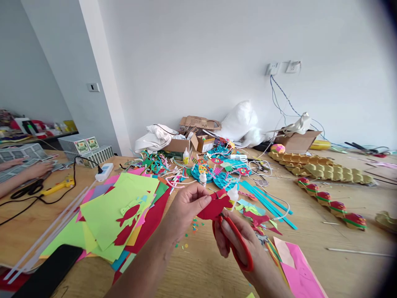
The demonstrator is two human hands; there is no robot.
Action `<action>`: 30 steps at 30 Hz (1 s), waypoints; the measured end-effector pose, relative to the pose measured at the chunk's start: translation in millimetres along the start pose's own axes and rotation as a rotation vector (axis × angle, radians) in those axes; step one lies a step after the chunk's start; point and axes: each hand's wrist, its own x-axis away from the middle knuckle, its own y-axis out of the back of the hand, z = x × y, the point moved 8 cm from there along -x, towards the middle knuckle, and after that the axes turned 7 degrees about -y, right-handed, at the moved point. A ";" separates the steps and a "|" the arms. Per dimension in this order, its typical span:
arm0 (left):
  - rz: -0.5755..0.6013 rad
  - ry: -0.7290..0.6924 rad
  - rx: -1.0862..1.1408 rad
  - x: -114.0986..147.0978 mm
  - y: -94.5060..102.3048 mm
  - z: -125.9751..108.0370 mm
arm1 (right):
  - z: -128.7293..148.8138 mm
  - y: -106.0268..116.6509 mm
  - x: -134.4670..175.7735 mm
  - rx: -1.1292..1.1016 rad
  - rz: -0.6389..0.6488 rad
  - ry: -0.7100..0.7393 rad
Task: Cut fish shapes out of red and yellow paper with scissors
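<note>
Between thumb and fingers, my left hand (pixel 190 207) pinches a piece of red paper (pixel 214 207) with a curved outline. My right hand (pixel 238 238) is closed on red-handled scissors (pixel 243 252), whose blades meet the paper's lower right edge and are mostly hidden. Just behind the paper stands a white glue bottle (pixel 233 194). To the left, a red fish-shaped cutout (pixel 128 215) lies on a stack of light green paper (pixel 114 203). Red and green paper scraps (pixel 257 217) lie to the right of the scissors.
A black phone (pixel 49 269) lies front left, near a yellow glue gun (pixel 58 185). Another person's hands (pixel 40 167) are at the far left. Blue paper strips (pixel 269 203), painted egg-carton pieces (pixel 331 203) and pink paper (pixel 299 269) lie right. Cardboard boxes (pixel 180 145) stand against the wall.
</note>
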 end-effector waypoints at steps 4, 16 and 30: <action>0.037 -0.015 -0.037 -0.8 -1.0 -0.5 | -2.0 2.5 0.0 -0.031 -0.007 0.018; 0.043 -0.036 -0.145 -0.4 0.4 -4.9 | -2.9 -3.6 -2.7 0.017 0.051 -0.001; 0.056 -0.008 -0.200 4.5 -6.5 -6.5 | -0.9 -9.9 2.0 -0.007 0.096 0.055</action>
